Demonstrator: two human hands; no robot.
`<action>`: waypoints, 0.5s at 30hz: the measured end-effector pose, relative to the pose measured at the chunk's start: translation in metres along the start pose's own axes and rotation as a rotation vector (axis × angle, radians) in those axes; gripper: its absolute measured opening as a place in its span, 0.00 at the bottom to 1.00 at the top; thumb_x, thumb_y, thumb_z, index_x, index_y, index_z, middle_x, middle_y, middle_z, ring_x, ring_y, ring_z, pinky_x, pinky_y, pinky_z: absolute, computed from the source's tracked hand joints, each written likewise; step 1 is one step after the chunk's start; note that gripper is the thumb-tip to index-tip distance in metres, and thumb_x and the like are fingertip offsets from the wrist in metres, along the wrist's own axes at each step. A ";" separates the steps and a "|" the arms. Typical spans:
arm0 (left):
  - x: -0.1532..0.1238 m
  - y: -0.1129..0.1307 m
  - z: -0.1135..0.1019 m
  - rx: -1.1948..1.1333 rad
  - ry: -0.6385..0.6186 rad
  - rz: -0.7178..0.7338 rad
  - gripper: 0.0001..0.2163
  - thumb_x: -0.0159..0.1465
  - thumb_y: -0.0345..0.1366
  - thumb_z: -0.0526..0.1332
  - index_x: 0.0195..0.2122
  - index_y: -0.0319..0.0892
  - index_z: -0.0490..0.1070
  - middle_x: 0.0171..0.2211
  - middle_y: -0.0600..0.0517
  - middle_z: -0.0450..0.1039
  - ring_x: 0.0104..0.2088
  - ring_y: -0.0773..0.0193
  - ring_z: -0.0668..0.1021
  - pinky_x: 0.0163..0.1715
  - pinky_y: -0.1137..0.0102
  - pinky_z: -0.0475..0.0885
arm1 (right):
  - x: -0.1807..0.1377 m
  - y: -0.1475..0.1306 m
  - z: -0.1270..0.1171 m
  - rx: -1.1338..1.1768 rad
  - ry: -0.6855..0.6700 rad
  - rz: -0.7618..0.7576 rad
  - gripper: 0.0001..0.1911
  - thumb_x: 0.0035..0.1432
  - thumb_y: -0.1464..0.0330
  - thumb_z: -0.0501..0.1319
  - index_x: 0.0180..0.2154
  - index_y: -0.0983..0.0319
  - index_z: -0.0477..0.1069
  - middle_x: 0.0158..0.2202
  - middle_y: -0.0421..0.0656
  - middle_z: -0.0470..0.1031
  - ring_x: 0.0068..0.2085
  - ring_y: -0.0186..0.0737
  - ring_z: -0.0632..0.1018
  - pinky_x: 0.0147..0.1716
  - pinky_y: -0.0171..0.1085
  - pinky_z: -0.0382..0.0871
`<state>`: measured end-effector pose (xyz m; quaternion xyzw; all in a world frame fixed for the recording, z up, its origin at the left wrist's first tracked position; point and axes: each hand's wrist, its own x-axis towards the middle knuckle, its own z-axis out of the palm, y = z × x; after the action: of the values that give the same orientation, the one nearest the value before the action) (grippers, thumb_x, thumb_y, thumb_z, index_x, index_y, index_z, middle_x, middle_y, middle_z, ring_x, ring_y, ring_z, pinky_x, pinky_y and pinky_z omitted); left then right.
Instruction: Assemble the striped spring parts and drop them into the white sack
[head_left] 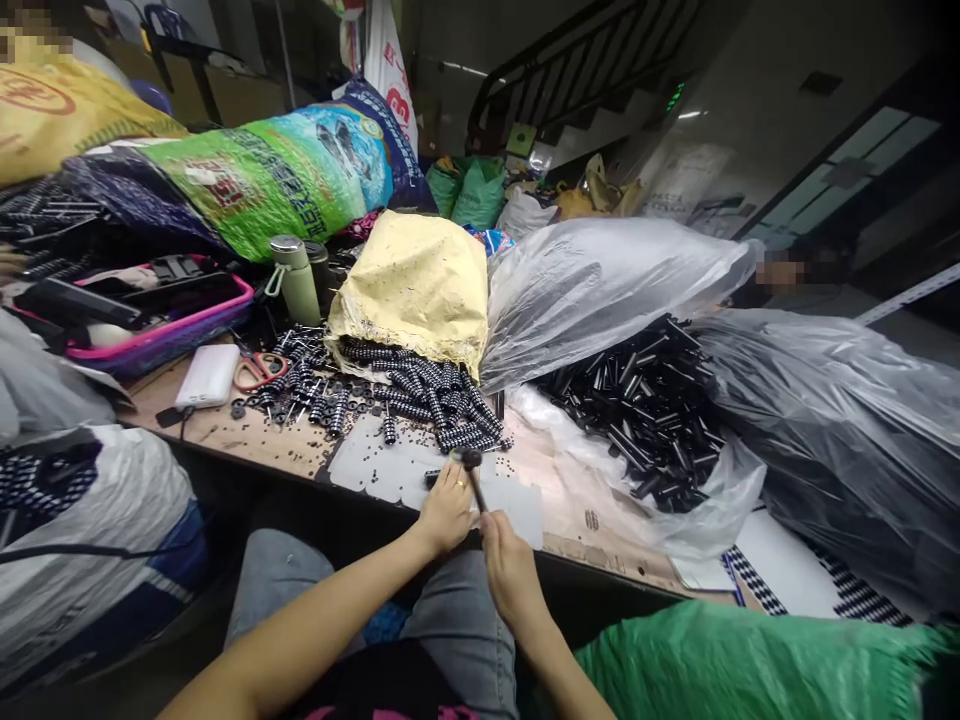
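Note:
My right hand (510, 565) is closed around the handle of a small hammer (472, 462), whose dark head lies just above my left fingers. My left hand (448, 508), with a ring on one finger, is closed over a short black cylindrical part (431, 480) on a white sheet (375, 465); only the part's end shows. Just beyond lies a pile of black-and-white checked cylindrical pieces (427, 390), spilling from a yellow sack (420, 280). One checked piece (389, 428) with a metal pin stands on the sheet among scattered tiny dark bits.
Black tubes (645, 400) are heaped at right under clear plastic (615, 280). Leftward are scissors (259, 371), a white power bank (208, 376), a green bottle (294, 280) and a pink-rimmed basket (172, 322). A green sack (750, 660) sits at lower right. Other people are partly visible at the edges.

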<state>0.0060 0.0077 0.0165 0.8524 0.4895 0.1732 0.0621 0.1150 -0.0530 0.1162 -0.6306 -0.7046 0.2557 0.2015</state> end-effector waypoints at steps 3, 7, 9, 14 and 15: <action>0.003 0.001 -0.006 -0.021 0.017 -0.038 0.32 0.59 0.47 0.47 0.58 0.27 0.47 0.58 0.34 0.49 0.60 0.51 0.49 0.57 0.56 0.46 | 0.004 -0.011 -0.010 0.090 0.107 -0.010 0.20 0.61 0.57 0.36 0.27 0.59 0.57 0.19 0.37 0.64 0.21 0.35 0.68 0.23 0.32 0.59; 0.003 -0.005 -0.002 -0.063 -0.006 0.009 0.28 0.61 0.43 0.43 0.58 0.28 0.48 0.58 0.36 0.51 0.59 0.52 0.52 0.56 0.57 0.47 | 0.011 -0.010 0.013 -0.129 0.001 -0.075 0.21 0.61 0.58 0.36 0.32 0.61 0.62 0.21 0.42 0.68 0.22 0.40 0.71 0.22 0.34 0.60; 0.004 -0.008 0.000 -0.083 -0.003 0.024 0.26 0.61 0.42 0.44 0.57 0.30 0.50 0.58 0.36 0.52 0.59 0.53 0.53 0.55 0.59 0.49 | 0.014 -0.006 0.026 -0.230 -0.083 -0.106 0.22 0.61 0.58 0.37 0.35 0.61 0.64 0.23 0.45 0.71 0.23 0.43 0.73 0.22 0.36 0.60; 0.016 -0.003 -0.007 -0.072 0.085 -0.029 0.15 0.61 0.30 0.46 0.47 0.35 0.62 0.44 0.41 0.68 0.47 0.56 0.68 0.43 0.62 0.64 | 0.020 -0.002 0.013 -0.062 0.012 -0.081 0.22 0.60 0.55 0.36 0.29 0.58 0.62 0.21 0.42 0.70 0.23 0.40 0.73 0.22 0.35 0.62; 0.020 -0.004 -0.012 -0.059 0.102 -0.061 0.13 0.60 0.29 0.47 0.43 0.36 0.65 0.38 0.43 0.70 0.42 0.58 0.71 0.39 0.64 0.66 | 0.023 -0.001 0.006 -0.033 0.051 -0.050 0.22 0.59 0.54 0.36 0.28 0.58 0.61 0.20 0.41 0.69 0.22 0.40 0.72 0.22 0.34 0.62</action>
<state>0.0080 0.0263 0.0310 0.8248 0.5127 0.2286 0.0674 0.1082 -0.0312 0.1113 -0.6222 -0.7189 0.2229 0.2154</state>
